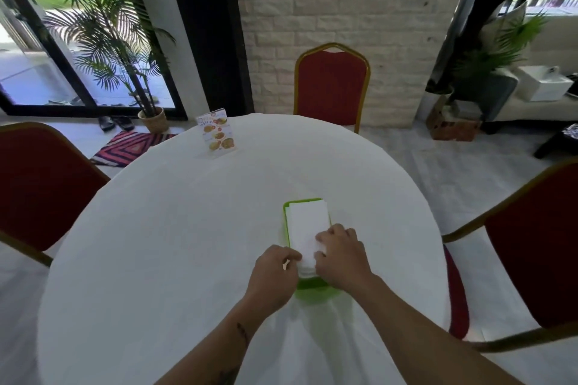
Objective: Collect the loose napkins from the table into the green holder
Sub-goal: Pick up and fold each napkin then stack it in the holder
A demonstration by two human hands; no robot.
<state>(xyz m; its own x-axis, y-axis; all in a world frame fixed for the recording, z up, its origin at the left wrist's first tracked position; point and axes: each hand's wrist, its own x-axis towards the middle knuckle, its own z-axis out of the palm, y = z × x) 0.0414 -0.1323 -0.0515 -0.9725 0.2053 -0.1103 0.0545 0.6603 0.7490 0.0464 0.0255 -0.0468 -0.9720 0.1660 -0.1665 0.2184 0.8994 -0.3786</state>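
**Ana:** Head view first, biggest thing down. What fills it?

**Ben:** Round table (187, 244) under a white cloth, taking up most of the picture. Three red chairs with gold frames stand around it: a chair on the far side (332, 84) against the pale brick wall (344, 3), a chair at the left (40, 184), and a chair at the right (538, 244).

**Ana:** And beyond the table?

**Ben:** Potted palm (103, 28) by the glass door at far left, with a striped mat (131, 147) on the floor near its basket pot.

**Ana:** Anything standing on the cloth?

**Ben:** Upright menu card (217, 134) near the far left edge, well apart from the hands.

**Ana:** Where are the napkins?

**Ben:** White napkins (308, 222) lie stacked in the green holder (312, 287), which sits on the table right of centre, near the person. Only the holder's green rim shows, at the far end and at the near end.

**Ana:** The hands?

**Ben:** Both are at the near end of the stack. Left hand (275, 275) comes in from the left, fingers curled and pinching the stack's left edge. Right hand (341, 255) lies over the near right corner, fingers bent down onto the top napkin and gripping it. The two hands sit just beside each other with the napkins between them.
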